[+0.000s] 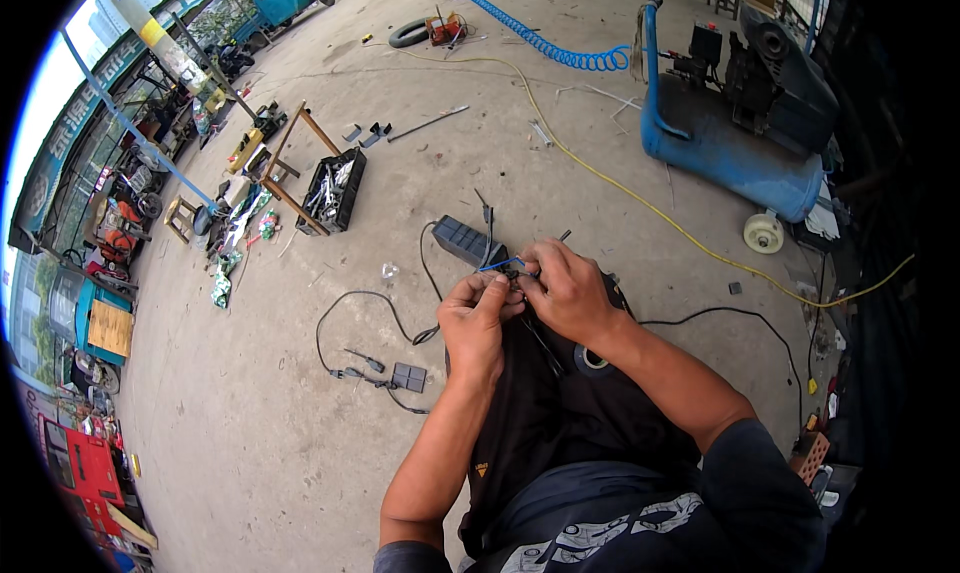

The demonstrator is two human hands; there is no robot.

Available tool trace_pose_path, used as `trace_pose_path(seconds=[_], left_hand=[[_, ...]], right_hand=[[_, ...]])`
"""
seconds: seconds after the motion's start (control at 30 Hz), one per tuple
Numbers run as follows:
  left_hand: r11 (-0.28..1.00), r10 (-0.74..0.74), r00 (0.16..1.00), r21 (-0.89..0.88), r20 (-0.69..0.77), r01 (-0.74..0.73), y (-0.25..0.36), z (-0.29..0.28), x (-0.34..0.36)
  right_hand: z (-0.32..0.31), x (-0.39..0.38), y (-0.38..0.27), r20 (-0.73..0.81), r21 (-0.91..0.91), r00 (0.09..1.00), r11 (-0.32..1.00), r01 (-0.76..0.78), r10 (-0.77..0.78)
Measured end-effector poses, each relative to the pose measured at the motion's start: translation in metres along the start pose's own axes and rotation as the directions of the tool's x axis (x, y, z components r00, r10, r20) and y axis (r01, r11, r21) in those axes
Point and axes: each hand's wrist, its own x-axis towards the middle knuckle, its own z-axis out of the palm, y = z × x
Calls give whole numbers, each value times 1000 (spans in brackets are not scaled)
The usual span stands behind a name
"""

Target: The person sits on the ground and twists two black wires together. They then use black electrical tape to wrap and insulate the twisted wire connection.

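1. Your left hand and right hand were close together above your lap; the right fingertips pinched a blue wire, but whether the left ones gripped anything was impossible to tell.
2. The blue wire ran between your fingertips, its ends hard to make out.
3. Just beyond sat a black ribbed box, its near end cluttered by wires.
4. A black cable looped across the floor, partly hidden near your left hand.
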Motion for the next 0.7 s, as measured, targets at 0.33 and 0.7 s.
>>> trace_pose_path(seconds=[0.33, 0.7], left_hand=[[982, 49, 997, -185, 63, -37, -13, -1, 5], [969, 21, 997, -246, 78, -2, -12, -1, 7]], right_hand=[[0, -2, 3, 52, 29, 997, 998, -63, 61], [-4, 11, 2, 274, 682, 809, 488, -545, 520]])
